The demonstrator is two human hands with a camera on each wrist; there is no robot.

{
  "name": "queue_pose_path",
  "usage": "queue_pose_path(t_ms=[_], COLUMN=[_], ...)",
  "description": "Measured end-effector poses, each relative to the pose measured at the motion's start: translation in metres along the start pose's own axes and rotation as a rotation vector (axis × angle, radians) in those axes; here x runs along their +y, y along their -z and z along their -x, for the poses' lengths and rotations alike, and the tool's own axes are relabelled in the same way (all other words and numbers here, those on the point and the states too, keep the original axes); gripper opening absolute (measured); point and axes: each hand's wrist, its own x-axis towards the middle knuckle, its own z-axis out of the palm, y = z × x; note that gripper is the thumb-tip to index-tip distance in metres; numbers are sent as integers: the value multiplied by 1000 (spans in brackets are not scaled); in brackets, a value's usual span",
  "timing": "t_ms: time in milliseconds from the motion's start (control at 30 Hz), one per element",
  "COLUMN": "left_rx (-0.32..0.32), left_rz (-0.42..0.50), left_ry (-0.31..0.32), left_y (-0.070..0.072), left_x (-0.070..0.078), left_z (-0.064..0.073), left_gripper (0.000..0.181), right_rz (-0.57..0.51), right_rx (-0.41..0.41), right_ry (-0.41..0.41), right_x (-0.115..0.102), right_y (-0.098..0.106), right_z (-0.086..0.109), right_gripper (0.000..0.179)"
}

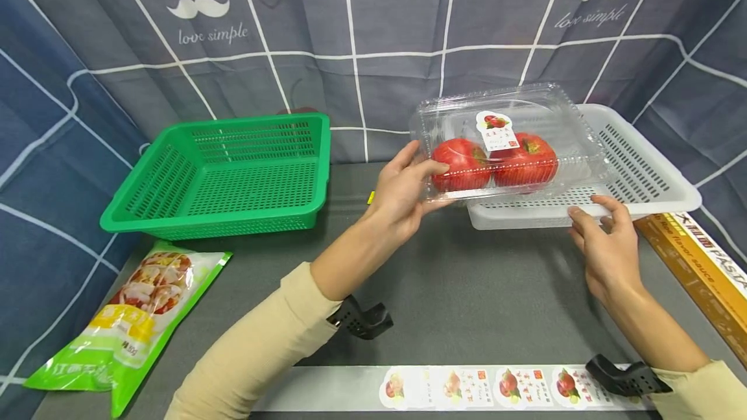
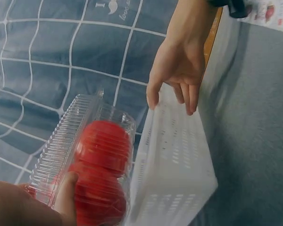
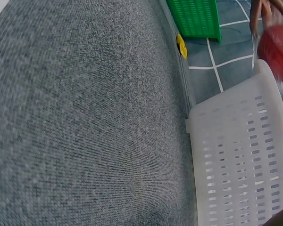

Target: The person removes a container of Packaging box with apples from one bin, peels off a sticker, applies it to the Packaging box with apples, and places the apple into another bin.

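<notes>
My left hand (image 1: 425,172) grips the left end of a clear plastic clamshell box (image 1: 508,141), thumb across its front. Inside lie two red tomatoes (image 1: 463,164), and a small tomato sticker (image 1: 496,129) is on the lid. The box hangs just over the near left part of a white slotted basket (image 1: 642,174). My right hand (image 1: 589,214) is at the basket's front rim with relaxed fingers, holding nothing. The left wrist view shows the box (image 2: 85,150), my thumb (image 2: 66,197) on it, and the right hand (image 2: 179,70) above the basket rim (image 2: 174,169).
A green slotted basket (image 1: 227,174) stands at the back left. A green food bag (image 1: 128,316) lies at the front left. A strip of tomato stickers (image 1: 478,386) runs along the front edge. An orange pasta box (image 1: 700,271) lies at the right. Patterned cloth hangs behind.
</notes>
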Motion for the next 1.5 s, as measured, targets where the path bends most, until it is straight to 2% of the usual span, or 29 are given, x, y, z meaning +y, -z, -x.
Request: queue_pose_path(t_ms=[267,567,767,933,1067,1167,1333,1500], left_rx=[63,157,257,311,320,297,264,312], left_rz=[61,96,88,48,25,-1,-40,-136], left_ry=[22,3,3,-15,0,25,50,36], left_y=[-37,-79,-102,-109,-108,-108,-110,-112], left_x=[-17,-42,-63,-75,-83,-88,-89,-89], left_z=[-29,-43,-56,-66,-71,-73,-73,-76], left_gripper=[78,73,70,66,65,67,65,57], right_rz=[33,30,25,27,23,47,95,88], right_rx=[3,35,58,61,51,55,55,52], right_ry=[16,19,11,6,1,2,2,0], right_x=[1,-1,-1,-1,0,0,-1,0], right_y=[-1,0,1,-1,-1,1,3,0], right_z=[1,1,1,1,1,1,0,0], right_gripper=[44,44,44,42,41,40,41,40])
